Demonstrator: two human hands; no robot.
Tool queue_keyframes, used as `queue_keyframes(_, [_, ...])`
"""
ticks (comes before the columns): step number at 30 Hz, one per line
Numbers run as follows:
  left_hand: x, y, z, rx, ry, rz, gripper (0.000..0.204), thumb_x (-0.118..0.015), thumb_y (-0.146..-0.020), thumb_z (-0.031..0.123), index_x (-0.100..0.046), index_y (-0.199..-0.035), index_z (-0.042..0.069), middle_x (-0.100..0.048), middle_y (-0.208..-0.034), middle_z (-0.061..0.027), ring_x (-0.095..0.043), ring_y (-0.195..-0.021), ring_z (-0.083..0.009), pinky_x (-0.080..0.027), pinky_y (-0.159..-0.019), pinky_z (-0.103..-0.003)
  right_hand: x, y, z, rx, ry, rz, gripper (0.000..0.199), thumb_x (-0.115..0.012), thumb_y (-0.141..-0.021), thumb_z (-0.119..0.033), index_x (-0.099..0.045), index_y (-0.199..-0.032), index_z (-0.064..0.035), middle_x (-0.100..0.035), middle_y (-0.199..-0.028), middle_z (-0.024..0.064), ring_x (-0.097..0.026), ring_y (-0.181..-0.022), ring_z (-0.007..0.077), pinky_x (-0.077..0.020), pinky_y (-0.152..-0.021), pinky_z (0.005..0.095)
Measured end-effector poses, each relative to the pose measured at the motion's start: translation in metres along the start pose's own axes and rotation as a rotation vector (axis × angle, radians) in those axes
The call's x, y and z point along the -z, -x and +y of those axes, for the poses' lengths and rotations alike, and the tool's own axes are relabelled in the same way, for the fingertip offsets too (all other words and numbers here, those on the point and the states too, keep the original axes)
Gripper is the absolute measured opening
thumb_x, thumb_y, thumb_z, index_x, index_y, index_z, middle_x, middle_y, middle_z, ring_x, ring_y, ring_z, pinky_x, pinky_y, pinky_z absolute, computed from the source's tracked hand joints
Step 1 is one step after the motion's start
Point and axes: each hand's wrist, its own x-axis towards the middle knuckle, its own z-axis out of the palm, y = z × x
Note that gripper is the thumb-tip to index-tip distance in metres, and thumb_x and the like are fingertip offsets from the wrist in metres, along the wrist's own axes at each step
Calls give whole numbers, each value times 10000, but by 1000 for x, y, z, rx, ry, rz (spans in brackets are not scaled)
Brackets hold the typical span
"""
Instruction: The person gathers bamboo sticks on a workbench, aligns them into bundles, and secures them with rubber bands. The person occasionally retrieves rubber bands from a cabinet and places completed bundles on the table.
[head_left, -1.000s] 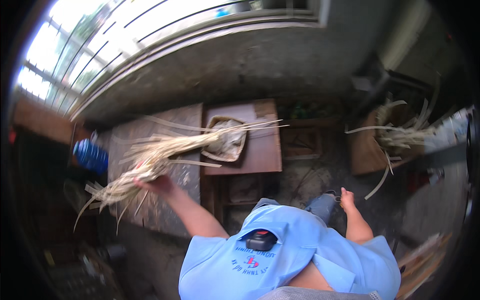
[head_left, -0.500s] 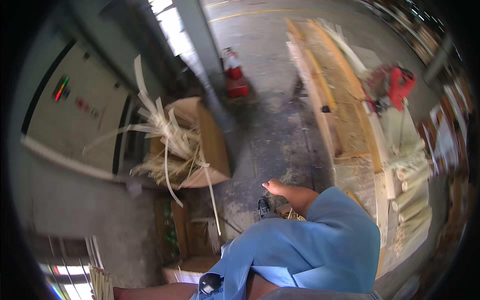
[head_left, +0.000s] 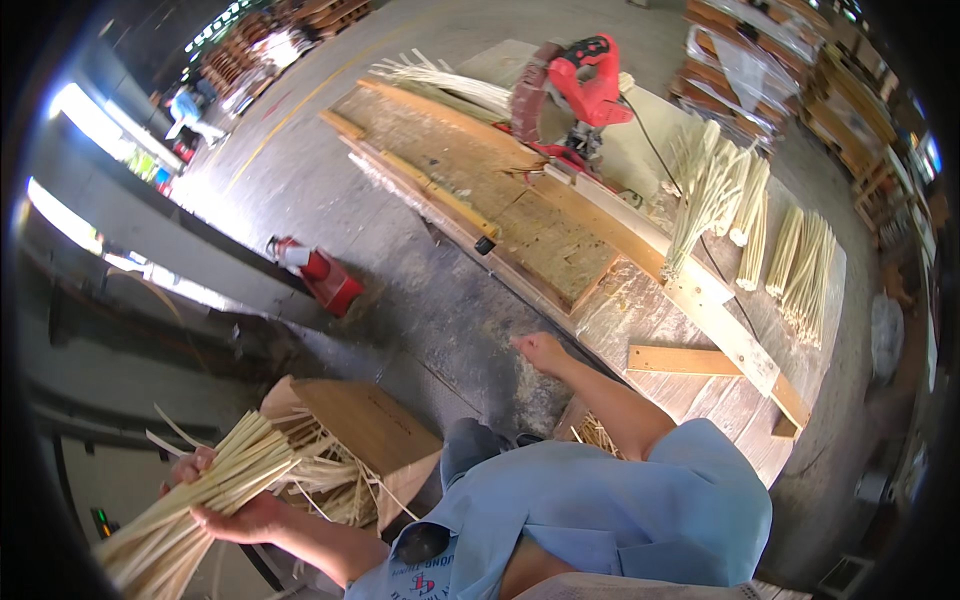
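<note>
A thick bundle of pale reed sticks slants across the lower left. My left hand is wrapped round it, with the thumb on the near side and fingertips showing beyond. Past the bundle stands a cardboard box of loose pale strips, some hanging over its rim. Over the floor beside the workbench, my right hand has its fingers curled in, with nothing visible in them. On the workbench sits a red power saw with a round blade guard; several reed bundles lie to its right.
A wooden trough with sawdust runs along the bench, and a loose wooden strip lies nearer. On the floor at left is a red fire extinguisher beside a grey pillar. Stacked wooden frames stand at the back; another person is far left.
My view has swung, bringing the bench and saw nearer the middle. The left hand has lifted the reed bundle from the lower left edge. My right hand remains beside the bench, curled.
</note>
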Motion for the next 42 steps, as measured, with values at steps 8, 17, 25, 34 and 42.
queue_keyframes(8, [-78,-50,-211,251,240,-272,629,-741,-865,218,-377,-1363,96,-495,-959,-97,-510,-908,-233,-476,-833,-403,99,-110,-60,-104,180,496,493,-566,-1005,-428,-658,-784,3,-580,-624,206,-616,-578,315,-476,-580,443])
queue_keyframes(17, [-159,-65,-373,533,350,-525,679,-702,-841,265,-312,-1351,44,-491,-958,-122,-505,-867,-209,-502,-778,-376,128,-169,-71,-345,642,554,477,-528,-1003,-442,-668,-760,-56,-673,-717,181,-652,-687,395,-511,-659,526])
queue_keyframes(25, [-228,-46,-461,852,581,-594,613,-662,-844,227,-353,-1342,49,-513,-977,-114,-528,-895,-227,-490,-836,-390,123,-175,-63,-308,809,555,342,-643,-922,-383,-638,-1087,-84,-607,-1155,121,-599,-1097,323,-522,-810,479])
queue_keyframes(34, [-253,-20,-536,1109,656,-476,433,-677,-909,329,-485,-1196,68,-538,-992,-68,-557,-896,-202,-479,-843,-365,126,-169,-82,-292,915,630,352,-713,-857,-388,-712,-1111,-144,-515,-1290,76,-477,-1215,370,-502,-916,500])
queue_keyframes(42, [-262,-22,-612,1326,744,-372,460,-702,-900,376,-505,-1148,42,-562,-1013,-66,-575,-931,-214,-489,-851,-363,134,-192,-102,-526,867,482,229,-682,-882,-270,-705,-1065,-134,-592,-1279,111,-650,-999,348,-544,-827,491])
